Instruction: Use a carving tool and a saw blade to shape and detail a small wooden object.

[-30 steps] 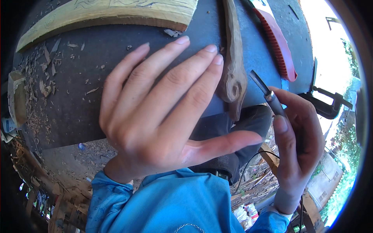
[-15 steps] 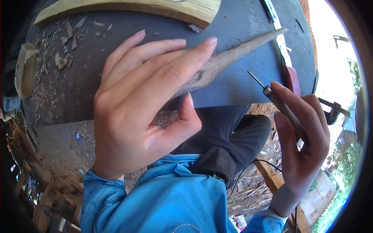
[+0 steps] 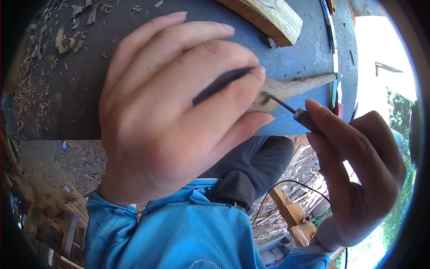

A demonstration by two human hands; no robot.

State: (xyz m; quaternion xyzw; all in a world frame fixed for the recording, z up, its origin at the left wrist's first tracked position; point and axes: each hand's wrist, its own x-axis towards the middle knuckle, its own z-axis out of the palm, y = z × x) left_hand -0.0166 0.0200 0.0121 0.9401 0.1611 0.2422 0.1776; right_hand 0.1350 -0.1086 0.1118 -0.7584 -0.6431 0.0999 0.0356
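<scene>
Fingers and thumb of my left hand point(image 3: 152, 107) close around the thick end of a weathered, tapering piece of wood point(image 3: 307, 86), which they partly hide. Its thin end points right over the dark table. In my right hand point(image 3: 369, 163) is a slim rotary tool handpiece point(image 3: 307, 120), pinched between thumb and fingers like a pen. A thin metal bit runs from the handpiece to the wood, its tip at a dark hollow just beyond my left fingertips. Whether the bit is spinning I cannot tell.
A curved, pale timber block point(image 3: 275, 20) lies on the dark table point(image 3: 313, 56). Wood shavings point(image 3: 65, 42) scatter across the table's left side. A long narrow strip point(image 3: 333, 49) runs along its right side. Below the table, a black cable point(image 3: 293, 181) loops above a wooden beam point(image 3: 291, 213).
The bit, apart from the wood before, has come to the hollow at its thick end. My left thumb and fingers have drawn closer together. The whole view has shifted and turned.
</scene>
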